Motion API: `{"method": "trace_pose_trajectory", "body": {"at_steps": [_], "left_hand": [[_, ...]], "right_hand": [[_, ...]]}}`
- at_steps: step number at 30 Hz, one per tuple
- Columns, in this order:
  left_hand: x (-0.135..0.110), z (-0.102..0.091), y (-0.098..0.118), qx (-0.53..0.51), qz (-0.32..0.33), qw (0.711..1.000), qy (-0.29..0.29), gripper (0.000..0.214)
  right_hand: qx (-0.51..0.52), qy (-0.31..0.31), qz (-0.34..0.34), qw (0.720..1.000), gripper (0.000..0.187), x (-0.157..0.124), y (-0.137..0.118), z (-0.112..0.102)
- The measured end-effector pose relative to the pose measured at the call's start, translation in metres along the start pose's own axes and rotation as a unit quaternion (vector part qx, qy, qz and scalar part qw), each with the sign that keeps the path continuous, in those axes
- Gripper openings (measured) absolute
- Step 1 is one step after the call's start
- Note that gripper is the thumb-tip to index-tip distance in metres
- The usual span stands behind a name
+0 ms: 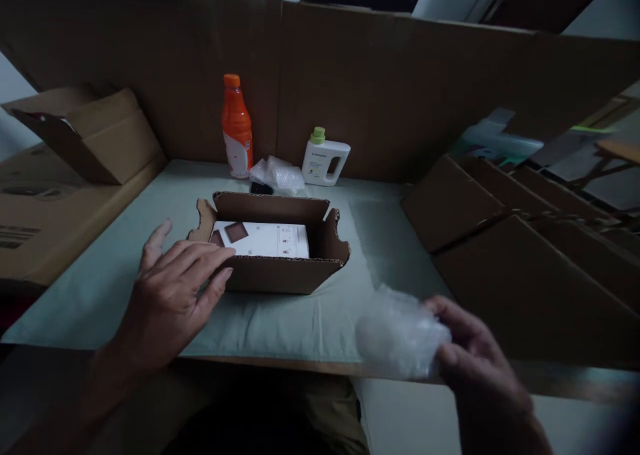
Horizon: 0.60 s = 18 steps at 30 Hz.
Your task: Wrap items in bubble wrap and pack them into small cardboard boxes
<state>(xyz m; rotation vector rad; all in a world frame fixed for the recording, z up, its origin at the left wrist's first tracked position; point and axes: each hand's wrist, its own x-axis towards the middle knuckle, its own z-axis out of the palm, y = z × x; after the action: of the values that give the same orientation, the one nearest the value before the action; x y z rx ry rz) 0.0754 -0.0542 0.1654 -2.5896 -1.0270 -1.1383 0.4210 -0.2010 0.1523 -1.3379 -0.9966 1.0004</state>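
Note:
A small brown cardboard box (280, 275) stands with its top open on the green cloth, in front of me. Inside lies a white printed carton (270, 240) with brown squares pictured on it. My left hand (175, 288) hovers at the box's left front edge, fingers spread and holding nothing; whether a fingertip touches the box I cannot tell. Over the table's front edge, to the right of the box, my right hand (470, 341) pinches a crumpled piece of bubble wrap (400, 335), slightly blurred. Whether anything is inside the wrap cannot be seen.
Behind the box stand an orange bottle (237, 131) and a white jug with a green cap (325, 161). Between them lies more bubble wrap (280, 175) beside a small black item (261, 188). Cardboard boxes flank the left (110, 135) and right (530, 275); a cardboard wall (350, 88) closes the back.

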Motion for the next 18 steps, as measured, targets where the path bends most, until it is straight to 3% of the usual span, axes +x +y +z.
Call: {"method": "trace_pose_trajectory", "body": {"at_steps": [4,7,9,12,14,16,18], "left_hand": [[-0.003,0.009,-0.005,-0.03,-0.002,0.999,0.026,0.022],[-0.004,0.014,-0.005,-0.04,-0.003,0.998,0.046,0.021],[-0.005,0.015,-0.005,-0.044,-0.005,0.998,0.051,0.02],[-0.006,0.015,-0.006,-0.059,-0.006,0.997,0.049,0.021],[-0.006,0.015,-0.007,-0.073,-0.008,0.996,0.047,0.023],[-0.007,0.016,-0.008,-0.082,-0.011,0.995,0.048,0.024],[-0.008,0.016,-0.01,-0.086,-0.009,0.995,0.049,0.023]], "right_hand": [[-0.094,0.047,-0.073,0.992,0.046,0.044,-0.054,0.025],[-0.278,0.015,-0.128,0.952,0.047,0.086,-0.074,0.048],[-0.448,-0.016,-0.151,0.881,0.043,0.107,-0.084,0.063],[-0.68,-0.039,-0.163,0.714,0.025,0.121,-0.102,0.087],[-0.767,-0.068,-0.152,0.62,0.02,0.126,-0.112,0.106],[-0.797,-0.101,-0.148,0.577,0.02,0.133,-0.115,0.123],[-0.796,-0.129,-0.143,0.573,0.02,0.144,-0.109,0.137]]}}
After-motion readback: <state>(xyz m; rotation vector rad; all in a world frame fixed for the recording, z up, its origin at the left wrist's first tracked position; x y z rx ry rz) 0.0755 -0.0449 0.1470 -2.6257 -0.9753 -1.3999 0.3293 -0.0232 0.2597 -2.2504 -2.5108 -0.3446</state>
